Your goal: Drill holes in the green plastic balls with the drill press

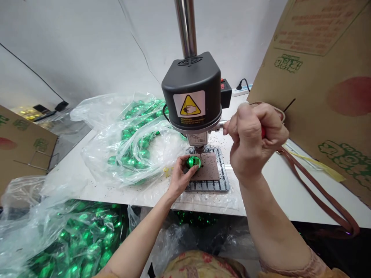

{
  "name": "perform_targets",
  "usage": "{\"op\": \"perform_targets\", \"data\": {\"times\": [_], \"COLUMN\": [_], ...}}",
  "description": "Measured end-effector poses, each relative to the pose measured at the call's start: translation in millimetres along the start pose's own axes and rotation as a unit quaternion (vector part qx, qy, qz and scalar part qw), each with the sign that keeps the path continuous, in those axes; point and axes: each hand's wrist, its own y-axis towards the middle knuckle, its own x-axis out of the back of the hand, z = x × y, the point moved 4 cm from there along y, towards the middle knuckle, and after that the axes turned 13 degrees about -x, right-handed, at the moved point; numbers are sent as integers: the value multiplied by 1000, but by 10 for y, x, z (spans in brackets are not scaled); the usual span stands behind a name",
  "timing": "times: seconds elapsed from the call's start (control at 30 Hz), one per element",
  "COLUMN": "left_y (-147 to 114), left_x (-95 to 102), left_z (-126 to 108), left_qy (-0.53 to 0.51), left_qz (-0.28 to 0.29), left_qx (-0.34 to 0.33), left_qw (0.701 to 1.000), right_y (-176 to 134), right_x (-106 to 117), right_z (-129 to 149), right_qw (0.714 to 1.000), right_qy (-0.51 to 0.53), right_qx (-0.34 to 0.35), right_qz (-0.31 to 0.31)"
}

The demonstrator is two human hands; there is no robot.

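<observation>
My left hand [182, 173] pinches a shiny green ball [191, 162] at the left part of a brown board [210, 170]. Under the board lies the slotted metal base [224, 181] of a small bench drill press [191, 88]. The drill's chuck [199, 149] is just above the ball; whether the bit touches it I cannot tell. My right hand [252, 135] is closed around the feed handle on the machine's right side, with a bit of red [263, 132] showing between the fingers. Dark shavings are scattered over the board and base.
A clear plastic bag [101, 135] of green balls lies left on the white table [290, 200]. Another bag [78, 239] of green balls sits below the front edge. Cardboard boxes [313, 100] stand at both sides. A brown strap [319, 197] hangs over the right edge.
</observation>
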Motion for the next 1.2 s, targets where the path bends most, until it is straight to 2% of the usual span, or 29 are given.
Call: {"op": "perform_targets", "data": {"times": [0.1,0.3,0.4,0.57,0.7,0.9,1.07,1.2], "left_y": [-4,56,69,82,69,35,40,36], "left_x": [-6,-50,-76,-167,-251,-275,-277,-285], "left_z": [-6,33,19,-76,-83,-55,-49,-45], "left_qy": [-16,-9,24,111,129,119,119,126], "left_qz": [18,15,27,39,32,32,30,30], "left_qx": [-2,-4,-14,-68,-66,-53,-69,-86], "left_qw": [1000,1000,999,991,989,991,990,988], "right_y": [35,211,286,329,338,300,124,-14], "right_x": [-17,-110,-140,-169,-163,-144,-58,15], "right_z": [11,47,45,50,39,34,19,-44], "right_qw": [1000,999,997,995,995,995,1000,999], "right_qy": [-1,-42,-53,-70,-53,-69,15,38], "right_qx": [-11,-30,-55,-67,-77,-47,-18,7], "right_qz": [-18,-1,2,10,14,47,11,-28]}}
